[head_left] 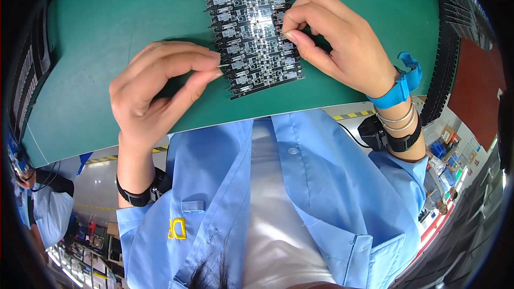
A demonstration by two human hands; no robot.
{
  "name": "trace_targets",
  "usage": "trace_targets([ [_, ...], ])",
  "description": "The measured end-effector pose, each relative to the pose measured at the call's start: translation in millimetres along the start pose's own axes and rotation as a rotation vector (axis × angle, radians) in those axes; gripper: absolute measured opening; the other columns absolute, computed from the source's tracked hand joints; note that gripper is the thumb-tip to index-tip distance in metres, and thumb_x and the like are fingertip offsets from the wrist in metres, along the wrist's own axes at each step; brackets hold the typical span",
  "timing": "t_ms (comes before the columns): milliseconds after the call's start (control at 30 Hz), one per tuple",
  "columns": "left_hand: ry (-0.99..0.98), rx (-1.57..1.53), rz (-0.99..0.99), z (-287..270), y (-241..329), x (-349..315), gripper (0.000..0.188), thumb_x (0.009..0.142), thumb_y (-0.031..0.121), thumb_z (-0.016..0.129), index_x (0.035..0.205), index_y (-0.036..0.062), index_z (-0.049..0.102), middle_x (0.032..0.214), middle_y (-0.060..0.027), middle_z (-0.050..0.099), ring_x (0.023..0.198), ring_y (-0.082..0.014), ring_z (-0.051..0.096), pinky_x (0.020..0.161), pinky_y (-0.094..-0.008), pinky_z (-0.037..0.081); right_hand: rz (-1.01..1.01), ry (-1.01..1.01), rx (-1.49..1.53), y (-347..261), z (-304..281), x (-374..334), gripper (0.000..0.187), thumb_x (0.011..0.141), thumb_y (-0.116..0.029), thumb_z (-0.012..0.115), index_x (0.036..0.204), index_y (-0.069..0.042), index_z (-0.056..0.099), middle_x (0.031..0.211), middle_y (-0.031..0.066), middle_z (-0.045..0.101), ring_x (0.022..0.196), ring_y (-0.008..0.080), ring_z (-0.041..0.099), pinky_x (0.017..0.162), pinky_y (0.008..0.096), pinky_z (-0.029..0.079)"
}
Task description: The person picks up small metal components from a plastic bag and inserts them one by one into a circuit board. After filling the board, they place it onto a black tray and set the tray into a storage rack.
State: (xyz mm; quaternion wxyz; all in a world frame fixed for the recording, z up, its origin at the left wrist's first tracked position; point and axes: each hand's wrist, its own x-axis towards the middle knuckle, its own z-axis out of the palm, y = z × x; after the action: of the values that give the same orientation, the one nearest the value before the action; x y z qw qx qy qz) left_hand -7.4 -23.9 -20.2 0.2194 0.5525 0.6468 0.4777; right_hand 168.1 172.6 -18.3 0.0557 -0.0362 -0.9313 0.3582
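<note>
Nearest my camera, across six o'clock, I see a light-blue cloth jacket (342,182) open over a smooth white shirt (273,198). Beyond it spreads the flat green worktop (134,10). At twelve o'clock on it lies the circuit-board panel (257,32), a stiff black strip of repeated units, dense with silvery parts and pale markings, its long sides toothed and its far end cut off by my view. The left hand (155,83) sits at ten o'clock, knuckles arched, with the panel toward its two o'clock; thumb and forefinger nearly meet at the toothed side, and I cannot tell whether they grip anything. The right hand (342,37), between one and two o'clock, has the panel at its nine; its thumb and forefinger are close together at that edge, but what lies between them I cannot make out. Its wrist wears a bright-blue fabric strap (393,93) and thin, smooth silvery bangles (399,123).
</note>
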Motion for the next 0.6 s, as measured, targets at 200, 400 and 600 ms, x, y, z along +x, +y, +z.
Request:
trace_targets([
  [200, -0.022, 0.069, 0.112, 4.1, -3.0, 2.0, 0.018, 0.067, -0.003, 0.076, 0.083, 0.0016, 0.069, 0.084, -0.0083, 0.069, 0.077, -0.0213, 0.066, 0.066, -0.0294, 0.049, -0.001, -0.005, 0.003, -0.9, -1.5, 0.2, 0.014, 0.081, 0.001, 0.064, 0.093, -0.001, 0.059, 0.089, 0.0077, 0.056, 0.077, 0.0194, 0.058, 0.068, 0.0285, 0.048],
  [400, -0.054, 0.158, 0.155, 5.7, -2.3, 2.4, 0.015, 0.068, -0.001, 0.074, 0.082, 0.0035, 0.068, 0.084, -0.0067, 0.07, 0.079, -0.0205, 0.067, 0.066, -0.03, 0.048, -0.017, -0.004, -0.027, -1.0, -2.1, -0.2, 0.014, 0.079, 0.0, 0.065, 0.091, -0.002, 0.059, 0.088, 0.0072, 0.056, 0.077, 0.0209, 0.058, 0.067, 0.0293, 0.047],
  [600, -0.049, 0.149, 0.179, 7.9, -2.1, 3.4, 0.015, 0.069, -0.001, 0.073, 0.081, 0.0045, 0.067, 0.084, -0.0059, 0.07, 0.081, -0.021, 0.068, 0.067, -0.0306, 0.047, -0.051, 0.034, -0.094, -1.7, -0.8, -2.0, 0.015, 0.078, -0.001, 0.066, 0.09, -0.003, 0.059, 0.088, 0.0063, 0.056, 0.076, 0.0217, 0.058, 0.066, 0.0302, 0.047],
])
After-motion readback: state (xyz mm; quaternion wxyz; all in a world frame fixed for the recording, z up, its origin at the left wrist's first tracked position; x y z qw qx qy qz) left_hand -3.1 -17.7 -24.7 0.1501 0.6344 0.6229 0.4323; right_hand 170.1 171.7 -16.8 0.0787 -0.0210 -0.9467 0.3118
